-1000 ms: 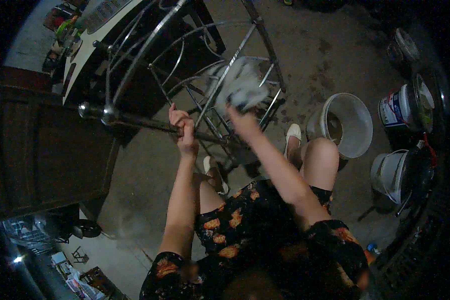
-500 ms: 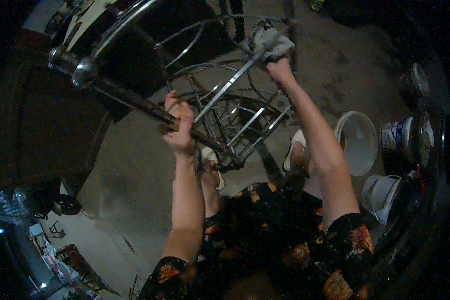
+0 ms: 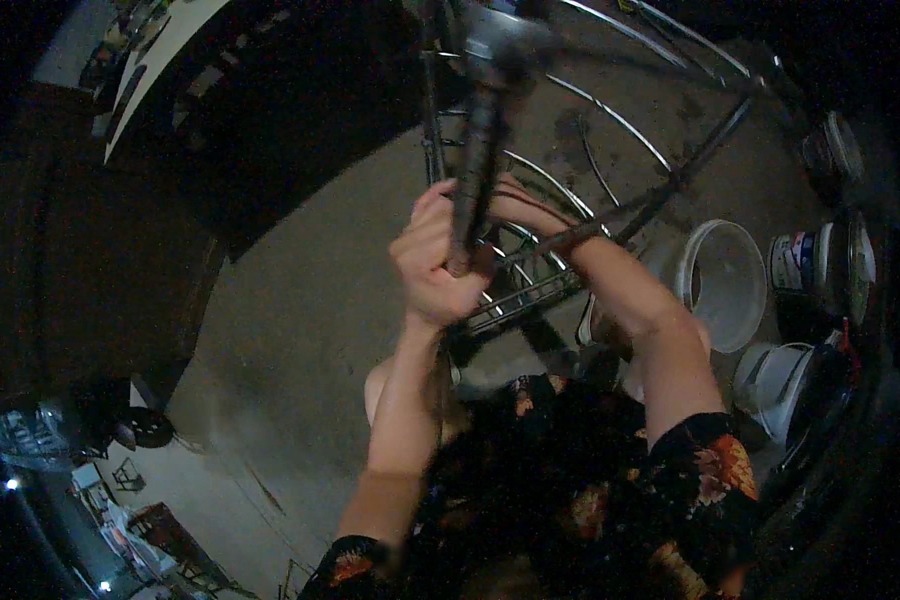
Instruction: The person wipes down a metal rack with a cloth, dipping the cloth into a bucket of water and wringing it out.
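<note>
Above a dim floor (image 3: 290, 260), the left hand (image 3: 436, 252) closes its grip around a tube (image 3: 478, 160) of the metal frame (image 3: 650, 197), which spreads away and rightward. The right hand (image 3: 518, 204) sits partly hidden behind the tube, its grip's closure and contents impossible to tell; farther right stand a translucent bucket (image 3: 735, 290) and a white pail (image 3: 768, 378).

The left forearm (image 3: 406, 400) rises steeply, its wrist (image 3: 426, 324) nearly straight, and the left hand (image 3: 430, 255) is closed in a grip with curled fingers (image 3: 430, 203). The right arm (image 3: 660, 350) bends at the elbow; its forearm (image 3: 615, 280) slants up and leftward, the right hand (image 3: 515, 203) near the left, partly hidden.
</note>
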Demonstrator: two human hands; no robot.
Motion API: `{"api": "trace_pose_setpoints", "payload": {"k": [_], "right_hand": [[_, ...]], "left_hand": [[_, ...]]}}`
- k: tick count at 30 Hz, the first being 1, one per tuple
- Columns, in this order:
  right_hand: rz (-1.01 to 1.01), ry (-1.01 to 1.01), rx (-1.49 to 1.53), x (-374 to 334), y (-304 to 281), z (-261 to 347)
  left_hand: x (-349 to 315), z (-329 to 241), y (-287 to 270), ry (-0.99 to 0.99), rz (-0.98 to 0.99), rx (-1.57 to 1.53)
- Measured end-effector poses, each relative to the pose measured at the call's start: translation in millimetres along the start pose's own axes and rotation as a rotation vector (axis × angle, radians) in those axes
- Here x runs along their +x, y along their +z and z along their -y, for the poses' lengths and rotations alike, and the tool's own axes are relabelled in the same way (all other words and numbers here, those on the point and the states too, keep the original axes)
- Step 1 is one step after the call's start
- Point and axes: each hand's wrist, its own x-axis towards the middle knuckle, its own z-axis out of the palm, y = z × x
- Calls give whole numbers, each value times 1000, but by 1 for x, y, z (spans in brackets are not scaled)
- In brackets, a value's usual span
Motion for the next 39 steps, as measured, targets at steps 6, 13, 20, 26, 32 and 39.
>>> {"api": "trace_pose_setpoints", "payload": {"k": [6, 13, 20, 26, 32, 39], "right_hand": [[-318, 559, 454, 64, -40, 30], [-458, 135, 79, 93, 64, 29], [-28, -273, 140, -5, 22, 77], [210, -199, 99, -89, 55, 89], [206, 84, 77, -79, 21, 92], [-520, 493, 18, -22, -32, -31]], "left_hand": [[-4, 11, 2, 29, -9, 14], [-2, 13, 8, 72, 105, 62], [-6, 10, 14, 67, 104, 115], [-12, 18, 12, 22, -10, 39], [-12, 16, 2, -54, 114, 78], [-17, -1, 16, -353, 41, -77]]}}
